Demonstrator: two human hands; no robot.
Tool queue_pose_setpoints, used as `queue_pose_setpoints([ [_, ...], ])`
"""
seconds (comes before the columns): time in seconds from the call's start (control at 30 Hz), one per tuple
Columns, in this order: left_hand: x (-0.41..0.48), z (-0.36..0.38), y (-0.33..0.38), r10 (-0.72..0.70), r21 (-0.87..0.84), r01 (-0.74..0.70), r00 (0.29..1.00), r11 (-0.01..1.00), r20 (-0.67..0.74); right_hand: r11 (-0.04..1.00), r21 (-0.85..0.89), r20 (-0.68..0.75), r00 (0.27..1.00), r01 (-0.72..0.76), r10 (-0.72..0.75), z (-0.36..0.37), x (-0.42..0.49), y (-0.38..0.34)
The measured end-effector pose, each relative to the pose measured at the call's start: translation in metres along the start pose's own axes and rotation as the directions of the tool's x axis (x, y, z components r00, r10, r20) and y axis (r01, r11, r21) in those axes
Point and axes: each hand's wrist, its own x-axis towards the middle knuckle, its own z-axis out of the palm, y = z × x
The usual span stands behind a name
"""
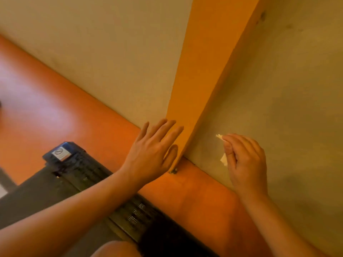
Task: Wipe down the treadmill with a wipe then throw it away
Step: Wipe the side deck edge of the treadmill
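A pale beige wall [111, 52] fills most of the view, on both sides of a broad orange post [209, 62] that runs from the top edge down to the middle and narrows to a lower end. A wide orange strip [46, 112] crosses the view at a slant just below that lower end, from the left edge to the bottom right. Left of the post and below it lies the dark end of the treadmill [78, 169], black and ribbed, reaching toward the bottom edge. The left forearm comes across the treadmill, and the left hand [150, 154] is up at the post's lower end. Its fingers [163, 130] are straight and slightly spread, their tips over the post's left edge and the thumb alongside its bottom corner. Whether the palm presses on the post cannot be told. The right hand [245, 164] is to the right of the post, in front of the beige wall and well apart from the treadmill. Its fingers are curled in, pinching the crumpled white wipe [223, 158] against the thumb. One corner of the wipe pokes out above the fingertips, toward the post. A bare knee [115, 249] shows at the bottom edge, below the post. A small pale sticker [60, 153] sits on the treadmill's far corner, left of the post.
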Motion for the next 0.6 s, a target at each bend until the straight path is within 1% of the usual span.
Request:
queue_pose_setpoints([
  [0.07,-0.017,-0.022,-0.023,-0.078,0.043,0.078,0.997,0.996,-0.009,0.998,0.057,0.023,1.0,-0.006,0.005,0.007,0.008,-0.028],
  [0.2,-0.046,-0.067,-0.065,-0.241,0.139,0.237,0.97,0.961,0.011,0.986,0.164,0.109,0.993,0.022,-0.04,0.014,0.019,-0.088],
  [0.33,-0.081,-0.11,-0.099,-0.424,0.2,0.415,0.906,0.888,0.002,0.971,0.23,0.213,0.969,0.074,-0.124,0.014,0.034,-0.153],
  [0.43,-0.1,-0.147,-0.115,-0.543,0.203,0.538,0.839,0.818,-0.034,0.949,0.286,0.231,0.952,0.133,-0.203,0.014,0.054,-0.203],
  [0.53,-0.105,-0.178,-0.126,-0.594,0.227,0.587,0.803,0.777,-0.043,0.927,0.304,0.196,0.938,0.219,-0.286,0.015,0.082,-0.251],
  [0.6,-0.106,-0.199,-0.133,-0.63,0.244,0.621,0.775,0.745,-0.049,0.915,0.312,0.198,0.924,0.256,-0.326,0.016,0.098,-0.281],
])
